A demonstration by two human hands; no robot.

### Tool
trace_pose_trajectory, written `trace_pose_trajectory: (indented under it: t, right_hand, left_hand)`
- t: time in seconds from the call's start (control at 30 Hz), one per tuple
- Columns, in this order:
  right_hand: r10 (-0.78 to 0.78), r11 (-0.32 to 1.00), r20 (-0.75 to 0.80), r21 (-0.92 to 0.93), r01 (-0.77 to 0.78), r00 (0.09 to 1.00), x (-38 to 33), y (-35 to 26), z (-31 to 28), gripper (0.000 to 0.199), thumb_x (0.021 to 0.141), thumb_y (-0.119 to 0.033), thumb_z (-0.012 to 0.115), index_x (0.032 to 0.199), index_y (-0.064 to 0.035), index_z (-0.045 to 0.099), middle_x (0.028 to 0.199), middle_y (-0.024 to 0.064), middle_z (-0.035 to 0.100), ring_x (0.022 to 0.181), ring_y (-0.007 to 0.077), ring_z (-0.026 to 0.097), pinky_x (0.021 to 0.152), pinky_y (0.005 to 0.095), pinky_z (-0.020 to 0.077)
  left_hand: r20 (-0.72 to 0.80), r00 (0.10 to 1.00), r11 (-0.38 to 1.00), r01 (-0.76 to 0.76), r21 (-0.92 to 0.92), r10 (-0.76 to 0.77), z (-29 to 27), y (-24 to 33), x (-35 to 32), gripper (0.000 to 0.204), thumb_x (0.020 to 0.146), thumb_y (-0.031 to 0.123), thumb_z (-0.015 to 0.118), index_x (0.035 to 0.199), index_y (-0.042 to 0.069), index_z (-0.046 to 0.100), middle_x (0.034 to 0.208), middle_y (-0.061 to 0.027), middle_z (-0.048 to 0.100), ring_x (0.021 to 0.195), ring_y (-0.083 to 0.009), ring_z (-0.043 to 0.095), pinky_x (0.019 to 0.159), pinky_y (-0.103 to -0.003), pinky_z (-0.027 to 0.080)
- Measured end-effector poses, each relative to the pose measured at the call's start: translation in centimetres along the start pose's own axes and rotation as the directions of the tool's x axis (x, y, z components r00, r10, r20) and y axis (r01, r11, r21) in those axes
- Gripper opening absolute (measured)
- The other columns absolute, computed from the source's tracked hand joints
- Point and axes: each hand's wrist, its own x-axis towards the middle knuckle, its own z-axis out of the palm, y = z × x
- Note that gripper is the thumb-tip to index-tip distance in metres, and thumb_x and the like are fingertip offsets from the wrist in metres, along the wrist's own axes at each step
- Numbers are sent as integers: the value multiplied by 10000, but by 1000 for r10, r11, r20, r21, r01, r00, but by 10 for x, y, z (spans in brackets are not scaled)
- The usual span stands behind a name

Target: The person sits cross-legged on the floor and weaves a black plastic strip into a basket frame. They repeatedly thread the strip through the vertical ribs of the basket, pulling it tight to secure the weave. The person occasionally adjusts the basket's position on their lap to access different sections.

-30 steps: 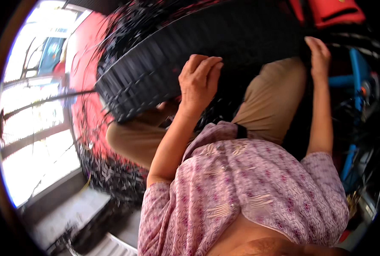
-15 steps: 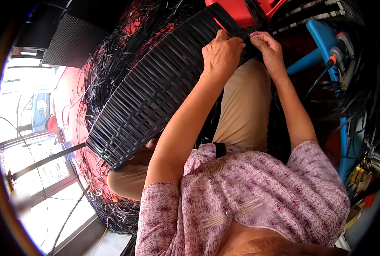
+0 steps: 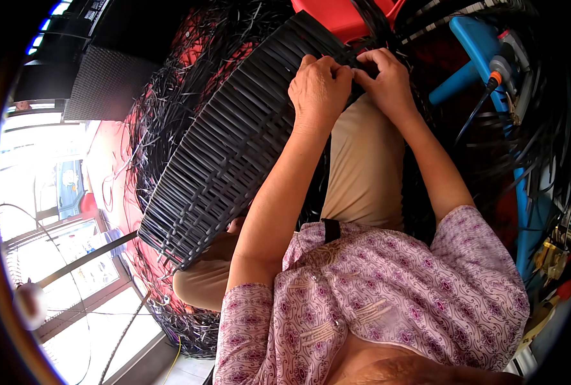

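Observation:
A long, curved black woven panel point(image 3: 227, 151) made of flat strips lies slantwise over my lap and left leg, its upper right end under my hands. My left hand point(image 3: 320, 90) is closed at the panel's right edge, fingers bent down onto the dark strips. Close beside it, my right hand point(image 3: 386, 82) pinches with thumb and forefinger at the same edge. The fingertips nearly meet, and they hide whatever is between them; black strip ends show just above.
Piles of loose black strips point(image 3: 176, 102) lie on the red floor to the left. A red plastic seat point(image 3: 356, 22) stands beyond the panel. On the right, a blue stool point(image 3: 475, 45) bears a corded tool with an orange collar point(image 3: 498, 72).
My right hand has moved left, closer to my left hand, and its fingers are more bent. The whole view has shifted slightly, with the panel now a little lower at its near end.

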Motion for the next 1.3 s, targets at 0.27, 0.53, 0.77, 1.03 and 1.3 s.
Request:
trace_pose_trajectory:
  t: [0.27, 0.53, 0.77, 1.03, 1.3]
  right_hand:
    - [-85, 992, 21, -92, 86, 996, -1, 3, -4, 224, 829, -123, 742, 1002, 1, 671, 969, 129, 679, 859, 279, 687, 752, 355, 550]
    - [-186, 973, -76, -151, 173, 980, -10, 6, 5, 181, 881, -113, 691, 1027, -12, 654, 988, 144, 670, 841, 347, 679, 721, 393, 559]
    - [-225, 960, -81, -187, 207, 971, -13, 8, 7, 164, 898, -97, 672, 1034, -14, 634, 973, 146, 664, 826, 351, 679, 698, 395, 566]
    - [-259, 954, -154, -198, 227, 954, -14, 16, 15, 116, 897, -153, 668, 961, -61, 638, 945, 102, 650, 756, 326, 676, 648, 391, 563]
    - [63, 971, -60, 233, -47, 996, -14, 20, 8, 185, 902, -77, 670, 1071, -2, 666, 958, 42, 665, 833, 140, 658, 717, 260, 521]
  left_hand:
    - [24, 999, 997, 22, 68, -24, 4, 2, 4, 269, 809, 302, 670, 831, 48, 753, 946, -165, 674, 928, -369, 657, 834, -443, 519]
    - [55, 998, 1000, -24, 18, 23, 2, -2, 4, 266, 855, 310, 667, 856, 59, 754, 926, -168, 662, 920, -373, 653, 814, -455, 513]
    - [62, 998, 999, -33, 37, 31, 3, -3, 5, 261, 852, 303, 663, 858, 57, 749, 928, -176, 660, 916, -382, 648, 810, -459, 513]
    - [56, 998, 988, -49, 144, 41, 8, 0, 7, 261, 843, 294, 658, 835, 44, 736, 907, -180, 650, 900, -389, 643, 802, -472, 515]
    - [128, 969, 953, -235, 191, 213, 11, 5, 13, 224, 865, 277, 672, 849, 62, 731, 922, -146, 641, 860, -366, 656, 759, -469, 520]
